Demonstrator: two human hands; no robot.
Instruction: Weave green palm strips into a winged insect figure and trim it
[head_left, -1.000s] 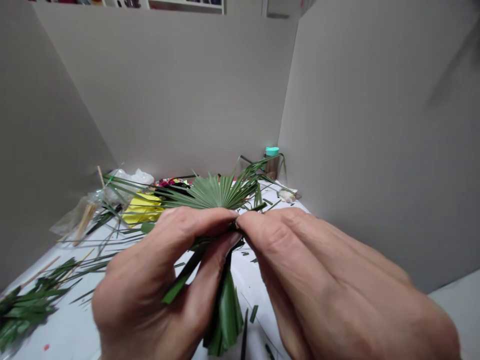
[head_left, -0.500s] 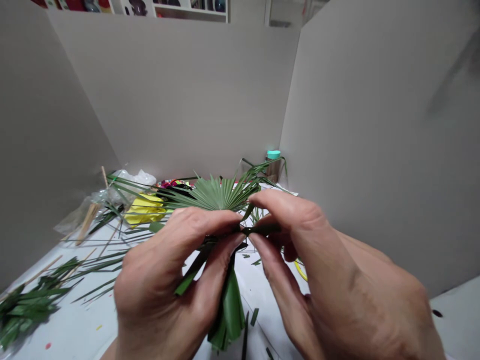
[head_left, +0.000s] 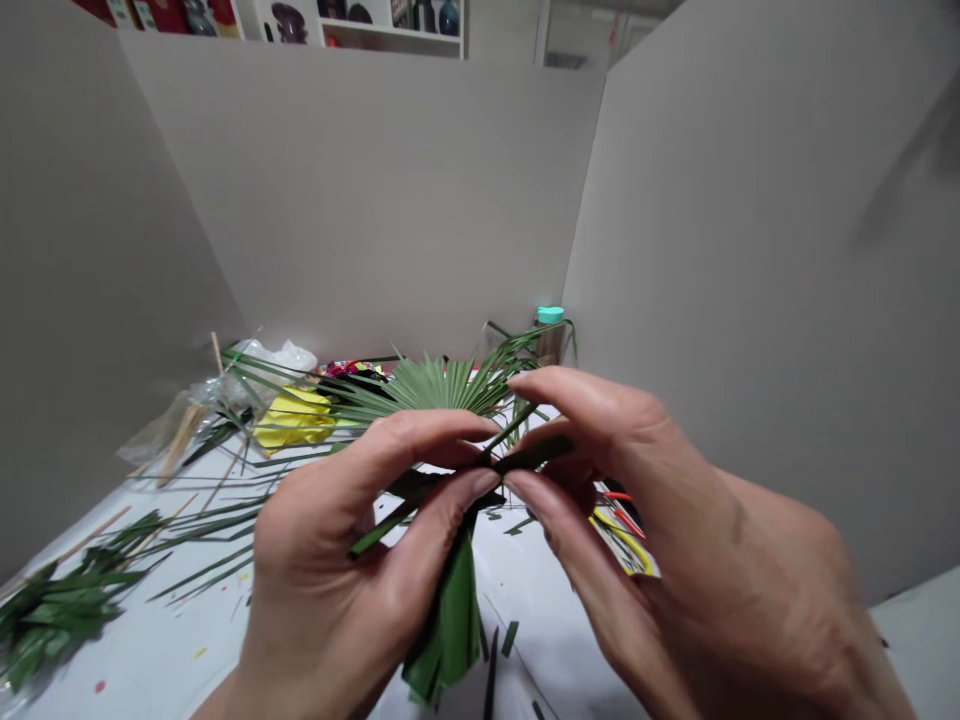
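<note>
My left hand (head_left: 375,540) pinches a bundle of dark green palm leaf strips (head_left: 450,610) between thumb and fingers. Below its thumb the wide folded strips hang down and end in cut edges. My right hand (head_left: 637,510) is closed on a narrow leaf strip (head_left: 536,455) that sticks out to the right of the bundle. The two thumb tips nearly meet at the crossing of the strips, and the fingers partly hide that point. Behind the hands spreads a large fan palm leaf (head_left: 442,385) with long thin blades.
At the left lie a bundle of green leaves (head_left: 64,610), thin sticks (head_left: 180,447), yellow crumpled material (head_left: 295,418) and clear plastic bags (head_left: 277,358). A bottle with a turquoise lid (head_left: 550,315) stands at the back. Red and yellow handles (head_left: 630,535) show behind my right hand. Grey panels (head_left: 360,180) enclose the white table.
My right index finger has lifted and moved slightly right, away from the left fingers. The short strip between the hands now leans further right. The view has shifted slightly.
</note>
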